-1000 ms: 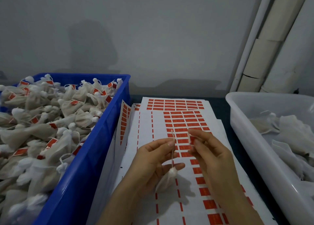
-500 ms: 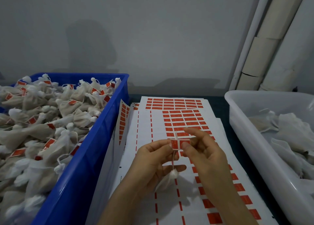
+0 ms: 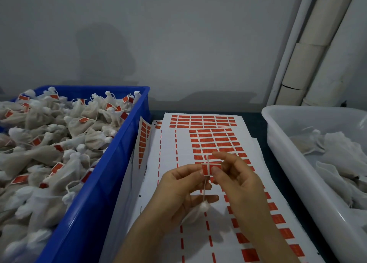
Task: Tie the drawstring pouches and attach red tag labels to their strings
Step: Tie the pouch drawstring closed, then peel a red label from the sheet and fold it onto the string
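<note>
A small white drawstring pouch (image 3: 195, 213) hangs by its string (image 3: 204, 189) under my left hand (image 3: 178, 191), tied at the neck. My left thumb and forefinger pinch the left end of a red tag label (image 3: 209, 168) against the string. My right hand (image 3: 236, 181) pinches the label's right end between thumb and forefinger. The label lies across the string, whose loose end sticks up above it. Both hands hover over sheets of red labels (image 3: 214, 141).
A blue crate (image 3: 111, 175) on the left is heaped with tied, tagged pouches. A white tub (image 3: 294, 163) on the right holds untied white pouches. Label sheets cover the dark tabletop between them. A grey wall and white pipes stand behind.
A second ago my right hand was apart from the string with a label; it has come in, and the red label now sits across the string between both hands.
</note>
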